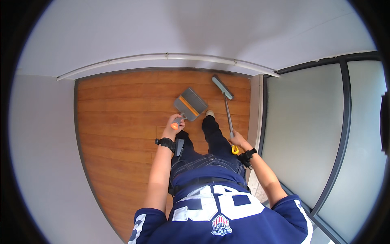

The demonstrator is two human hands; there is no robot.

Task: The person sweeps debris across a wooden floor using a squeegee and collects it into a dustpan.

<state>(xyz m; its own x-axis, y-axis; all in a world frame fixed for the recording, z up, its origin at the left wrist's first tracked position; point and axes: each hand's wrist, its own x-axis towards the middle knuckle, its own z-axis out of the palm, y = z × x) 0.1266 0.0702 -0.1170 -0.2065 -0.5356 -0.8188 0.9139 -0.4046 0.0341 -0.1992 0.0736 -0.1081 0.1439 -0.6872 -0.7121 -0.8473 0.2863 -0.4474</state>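
Observation:
My left hand (175,123) is closed around the grey handle, tipped with orange, of a dustpan. The grey dustpan (191,104) with an orange stripe is ahead of that hand, over the wooden floor. My right hand (239,139) grips the upper handle of a broom, below which a yellow end loop (235,149) shows. The broom's metal stick (228,113) runs forward to its pale blue-green head (222,87), which has dark bristles and lies to the right of the dustpan near the far wall. The two tools are apart.
An orange-brown plank floor (122,128) spreads ahead and to the left. A white pipe (195,57) runs along the base of the far wall. Plain walls border the far and left sides. At right stand frosted glass panels (301,128) in dark frames. My shoe (210,113) is near the dustpan.

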